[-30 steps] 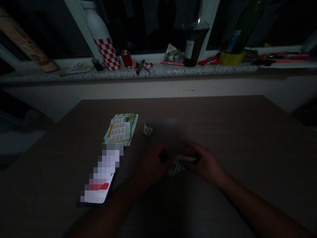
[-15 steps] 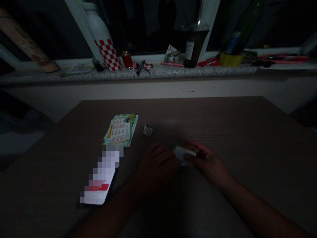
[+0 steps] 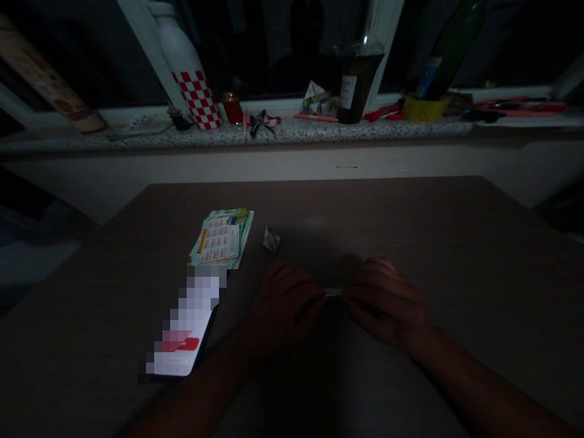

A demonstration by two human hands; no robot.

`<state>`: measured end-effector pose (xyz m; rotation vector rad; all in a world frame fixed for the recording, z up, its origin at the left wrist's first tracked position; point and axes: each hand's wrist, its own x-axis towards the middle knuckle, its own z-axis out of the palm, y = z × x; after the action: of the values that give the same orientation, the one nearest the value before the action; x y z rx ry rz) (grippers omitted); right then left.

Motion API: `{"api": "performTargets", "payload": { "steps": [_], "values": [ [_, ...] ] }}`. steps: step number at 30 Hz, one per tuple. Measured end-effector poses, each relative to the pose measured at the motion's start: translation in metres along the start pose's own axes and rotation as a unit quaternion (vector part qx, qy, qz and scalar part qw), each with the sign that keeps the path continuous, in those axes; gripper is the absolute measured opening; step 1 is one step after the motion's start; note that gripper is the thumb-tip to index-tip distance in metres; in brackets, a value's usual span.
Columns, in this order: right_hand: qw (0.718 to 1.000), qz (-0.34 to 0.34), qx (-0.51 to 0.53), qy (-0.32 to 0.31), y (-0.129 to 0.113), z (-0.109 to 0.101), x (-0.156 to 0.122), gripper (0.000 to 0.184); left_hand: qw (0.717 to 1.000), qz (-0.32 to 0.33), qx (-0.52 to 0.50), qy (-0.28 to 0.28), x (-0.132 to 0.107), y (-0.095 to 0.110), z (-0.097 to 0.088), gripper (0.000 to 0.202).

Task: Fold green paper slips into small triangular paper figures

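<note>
**Hands drawn together over the folded paper**

Since half a second ago, our hands have closed in, hiding most of the small pale folded paper (image 3: 333,292). We pinch it between left hand (image 3: 285,304) and right hand (image 3: 387,301), just above the matte brown wood-grain desk (image 3: 456,243). A flat glossy calendar card (image 3: 222,238) lies well left.

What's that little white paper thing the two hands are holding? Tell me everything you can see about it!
Only a thin pale strip of the paper shows, seen nearly edge-on between the left hand and the right hand. Both hands pinch it by its ends, low over the brown table, and cover most of it. It looks like thin printed paper; the dim light hides folds and print.
</note>
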<state>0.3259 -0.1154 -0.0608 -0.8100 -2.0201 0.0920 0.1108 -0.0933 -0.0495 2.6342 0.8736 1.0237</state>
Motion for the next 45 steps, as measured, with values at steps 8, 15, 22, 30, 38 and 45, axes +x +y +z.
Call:
{"api": "performTargets", "payload": {
  "steps": [8, 15, 22, 30, 38, 45],
  "values": [
    [0.997, -0.066, -0.028, -0.025, -0.007, 0.001, 0.004, 0.018, 0.998, 0.052, 0.043, -0.007, 0.002, 0.010, -0.003, 0.004],
    [0.992, -0.068, -0.073, -0.082, -0.012, 0.006, 0.001, 0.009, 0.992, 0.080, 0.095, -0.037, 0.005, 0.011, -0.006, 0.010],
    [0.988, -0.064, -0.073, -0.119, -0.012, 0.007, 0.000, 0.015, 0.986, 0.114, 0.112, -0.054, 0.011, 0.007, -0.006, 0.018],
    [0.995, -0.072, -0.031, -0.065, -0.013, 0.003, 0.003, 0.012, 0.988, 0.095, 0.107, -0.062, 0.010, 0.004, -0.008, 0.010],
    [0.997, -0.063, -0.016, -0.035, -0.010, -0.014, 0.007, 0.021, 0.989, 0.069, 0.127, -0.037, 0.009, -0.010, -0.022, 0.005],
    [1.000, -0.003, -0.022, 0.019, -0.006, -0.028, 0.013, 0.019, 0.997, 0.005, 0.076, 0.003, 0.006, -0.018, -0.032, 0.005]
  ]
}}
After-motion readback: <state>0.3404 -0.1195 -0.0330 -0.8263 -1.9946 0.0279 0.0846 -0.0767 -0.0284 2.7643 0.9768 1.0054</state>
